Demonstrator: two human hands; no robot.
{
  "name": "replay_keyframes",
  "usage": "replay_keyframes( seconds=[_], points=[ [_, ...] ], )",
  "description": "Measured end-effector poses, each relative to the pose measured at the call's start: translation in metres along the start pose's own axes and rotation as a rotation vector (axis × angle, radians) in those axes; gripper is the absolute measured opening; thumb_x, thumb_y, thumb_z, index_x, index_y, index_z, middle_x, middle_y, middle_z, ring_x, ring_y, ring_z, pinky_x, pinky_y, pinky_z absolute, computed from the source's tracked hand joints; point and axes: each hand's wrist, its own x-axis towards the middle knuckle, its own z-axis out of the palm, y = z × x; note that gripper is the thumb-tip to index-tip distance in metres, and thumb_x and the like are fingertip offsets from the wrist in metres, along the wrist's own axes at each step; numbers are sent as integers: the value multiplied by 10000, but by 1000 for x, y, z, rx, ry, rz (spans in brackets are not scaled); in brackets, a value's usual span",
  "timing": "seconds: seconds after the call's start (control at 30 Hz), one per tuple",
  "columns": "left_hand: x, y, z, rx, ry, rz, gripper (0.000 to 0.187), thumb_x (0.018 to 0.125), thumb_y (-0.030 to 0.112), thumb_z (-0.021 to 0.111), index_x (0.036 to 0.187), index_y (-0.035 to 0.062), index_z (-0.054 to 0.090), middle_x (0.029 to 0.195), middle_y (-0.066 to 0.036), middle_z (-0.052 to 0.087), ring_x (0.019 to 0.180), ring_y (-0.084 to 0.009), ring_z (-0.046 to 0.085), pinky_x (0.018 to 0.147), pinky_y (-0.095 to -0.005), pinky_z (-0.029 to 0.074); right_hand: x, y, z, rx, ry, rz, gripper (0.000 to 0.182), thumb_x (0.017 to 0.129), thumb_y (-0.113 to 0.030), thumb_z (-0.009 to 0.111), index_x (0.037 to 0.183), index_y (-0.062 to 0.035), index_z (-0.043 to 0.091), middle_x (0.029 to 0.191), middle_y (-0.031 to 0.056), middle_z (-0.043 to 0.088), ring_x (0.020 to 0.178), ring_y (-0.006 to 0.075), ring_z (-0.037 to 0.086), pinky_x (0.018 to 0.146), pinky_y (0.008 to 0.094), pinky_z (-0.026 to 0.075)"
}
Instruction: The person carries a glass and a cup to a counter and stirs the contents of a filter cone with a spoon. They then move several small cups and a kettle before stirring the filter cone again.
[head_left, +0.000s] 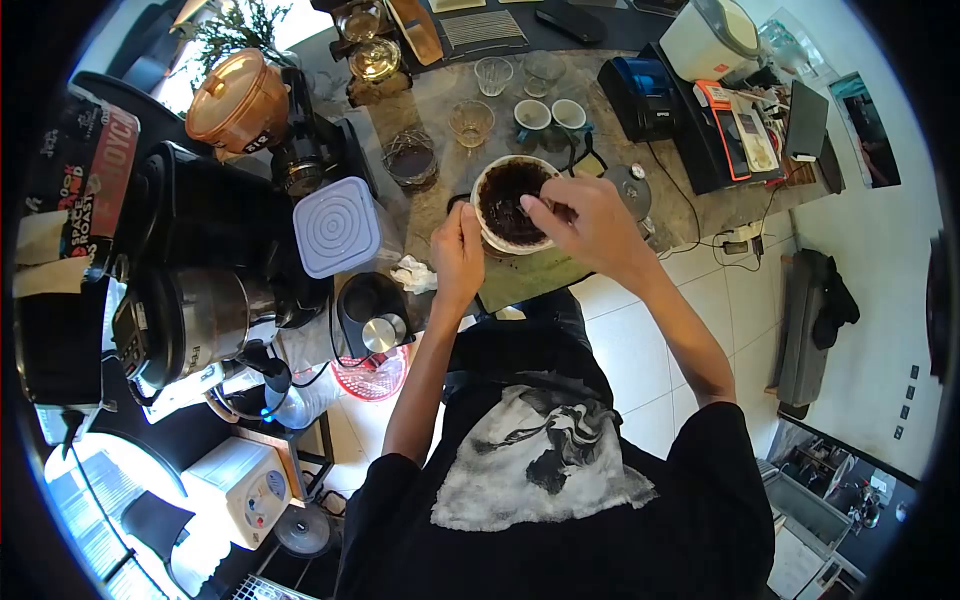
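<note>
A white round bowl-like vessel (487,238) sits at the table's near edge, its inside coated with dark, wet-looking coffee grounds (507,190). My left hand (458,252) is closed at its left rim, thumb up and fingers curled against the side. Over the right part of the opening, my right hand (590,222) is pinched, with fingertips pointing down into the grounds. Whatever sits in that pinch is mostly hidden by the fingers. Beneath the vessel lies a green cloth (530,280). A crumpled white tissue (414,274) rests left of my left hand.
Beyond the vessel stand two white-lined cups (532,115), a clear glass (471,123) and a glass server with dark liquid (410,160). A lidded container (340,228) and a black grinder (300,150) are at left. A black printer (637,98) and cables (690,215) are at right.
</note>
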Motion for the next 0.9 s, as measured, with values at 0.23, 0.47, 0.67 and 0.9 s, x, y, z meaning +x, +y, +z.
replay_keyframes(
  seconds=[0.23, 0.47, 0.67, 0.9],
  points=[
    [1, -8, 1, 41, 14, 30, 328, 1034, 201, 400, 824, -23, 514, 643, -195, 518, 571, -376, 504, 565, -428, 391, -4, 5, 16, -207, -15, -134, 279, 840, -163, 691, 658, -38, 521, 599, 82, 549, 555, 288, 515, 604, 367, 409],
    [2, -2, 0, 45, 7, 23, 336, 1035, 215, 397, 835, -20, 529, 658, -207, 537, 607, -410, 527, 576, -441, 399, 0, 19, 13, -201, 57, -45, 222, 836, -173, 695, 705, -39, 577, 643, 76, 593, 580, 279, 553, 645, 363, 417],
    [1, 1, 0, 67, 18, 23, 341, 1035, 215, 393, 833, -23, 531, 678, -213, 545, 635, -416, 537, 596, -445, 406, 2, 14, -20, -116, 84, -126, 144, 828, -151, 725, 780, -37, 651, 703, 77, 628, 598, 255, 561, 675, 329, 414],
    [2, 4, 0, 79, -2, 15, 333, 1032, 203, 401, 818, -19, 526, 638, -194, 521, 586, -375, 521, 575, -430, 392, 14, 8, -36, -166, 132, -202, 128, 825, -129, 733, 800, -27, 659, 707, 72, 631, 610, 250, 562, 704, 348, 454]
  ],
)
